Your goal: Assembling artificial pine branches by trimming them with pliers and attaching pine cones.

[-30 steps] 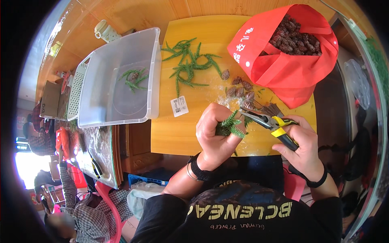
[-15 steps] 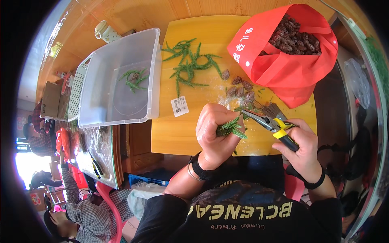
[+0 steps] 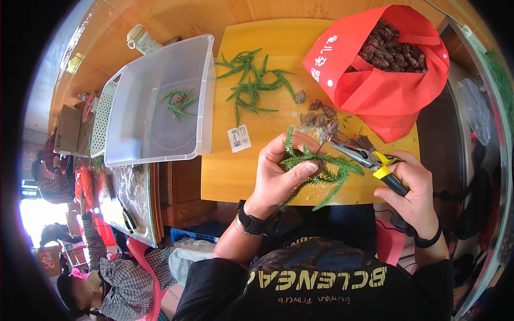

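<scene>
My left hand (image 3: 272,174) is closed around a green artificial pine sprig (image 3: 345,165). A brown pine cone (image 3: 318,166) shows among its needles, partly behind my thumb. In my right hand (image 3: 413,184) are pliers (image 3: 360,156) with yellow and black handles. Their jaws point left, beside a thin wire rising from the sprig; whether they grip it I cannot tell. Just beyond the jaws lie several loose pine cones (image 3: 316,119) and a bundle of thin brown wires or stems (image 3: 366,141). More green sprigs (image 3: 251,88) lie at the far left of the yellow table (image 3: 230,179).
A red bag (image 3: 377,99) full of pine cones stands at the back right. To the left is a clear plastic tub (image 3: 205,115) holding one sprig with a cone (image 3: 179,100). A white label (image 3: 239,138) lies between. Another person (image 3: 126,286) sits at the lower left.
My left hand has turned, so the sprig now spreads open to the right and its pine cone shows. The pliers have shifted slightly right and nearer, still in my right hand.
</scene>
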### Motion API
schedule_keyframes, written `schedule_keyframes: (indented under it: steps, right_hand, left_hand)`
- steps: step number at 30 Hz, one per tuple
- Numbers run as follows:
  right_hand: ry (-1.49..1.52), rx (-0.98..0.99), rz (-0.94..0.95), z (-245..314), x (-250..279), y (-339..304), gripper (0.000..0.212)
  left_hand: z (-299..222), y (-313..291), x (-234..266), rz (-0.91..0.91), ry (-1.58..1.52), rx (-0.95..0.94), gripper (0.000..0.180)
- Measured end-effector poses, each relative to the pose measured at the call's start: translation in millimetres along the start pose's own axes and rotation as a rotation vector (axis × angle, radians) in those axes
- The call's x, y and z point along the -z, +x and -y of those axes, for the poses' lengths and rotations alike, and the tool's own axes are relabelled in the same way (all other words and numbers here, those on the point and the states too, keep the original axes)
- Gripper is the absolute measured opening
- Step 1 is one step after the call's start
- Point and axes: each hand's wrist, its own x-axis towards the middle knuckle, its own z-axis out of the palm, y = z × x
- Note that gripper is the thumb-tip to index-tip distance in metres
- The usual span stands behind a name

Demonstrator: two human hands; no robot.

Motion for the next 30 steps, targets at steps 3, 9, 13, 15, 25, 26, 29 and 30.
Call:
schedule_keyframes:
  steps: [3,9,13,15,25,26,29,30]
  right_hand:
    - [0.007,-0.017,0.026,-0.6,0.4,0.5,0.032]
    - [0.021,0.005,0.038,-4.4,-0.4,0.0,0.033]
    - [-0.068,-0.041,0.051,-3.0,3.7,0.4,0.034]
    - [-0.100,-0.012,0.042,-0.5,6.0,2.1,0.035]
    - [-0.154,0.091,0.007,13.5,12.0,10.4,0.032]
    - [-0.103,0.077,0.012,13.6,12.4,11.0,0.030]
    - [-0.072,0.043,0.061,13.4,14.4,13.3,0.028]
    - [-0.072,0.042,0.061,11.1,15.3,11.9,0.028]
  left_hand:
    - [1.6,-0.2,1.3,0.017,0.009,-0.012,0.031]
    - [-1.2,-1.1,2.5,0.065,-0.008,0.056,0.026]
    - [-10.9,-0.7,0.4,0.058,0.086,0.108,0.023]
    - [-12.0,-0.2,1.2,0.075,0.173,0.103,0.020]
    - [-15.5,1.1,-2.6,0.052,0.117,0.162,0.020]
    - [-10.9,0.7,-0.4,0.071,0.070,0.110,0.020]
    - [-5.1,1.9,3.7,0.085,0.042,0.013,0.018]
    - [-4.0,2.6,3.9,0.084,0.058,-0.028,0.018]
